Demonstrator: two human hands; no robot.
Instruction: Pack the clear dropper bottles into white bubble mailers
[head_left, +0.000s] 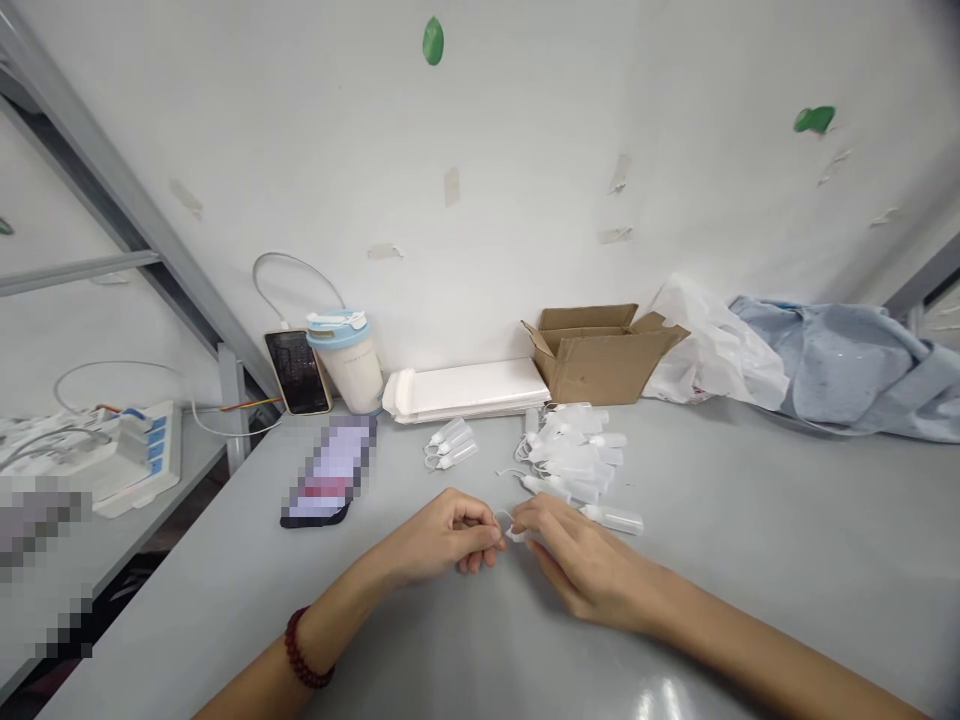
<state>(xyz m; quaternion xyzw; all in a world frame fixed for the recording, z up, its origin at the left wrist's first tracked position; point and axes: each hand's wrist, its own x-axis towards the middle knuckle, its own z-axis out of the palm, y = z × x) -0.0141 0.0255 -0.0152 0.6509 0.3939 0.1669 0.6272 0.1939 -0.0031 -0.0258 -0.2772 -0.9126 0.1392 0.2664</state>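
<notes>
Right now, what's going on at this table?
A person is working with both bare hands at a grey table. The right hand has its fingers on a small white piece; the left hand is pinched close beside it, its exact grip hidden. Just beyond lie a pile of small translucent bottles and, to its left, a separate group of three bottles.

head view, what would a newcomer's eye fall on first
At lower centre, the bare left hand and right hand flank a small white plastic piece. Just beyond lies a heap of small translucent plastic bottles, with an open brown cardboard box behind. A pale cup with light-blue lid stands back left.
</notes>
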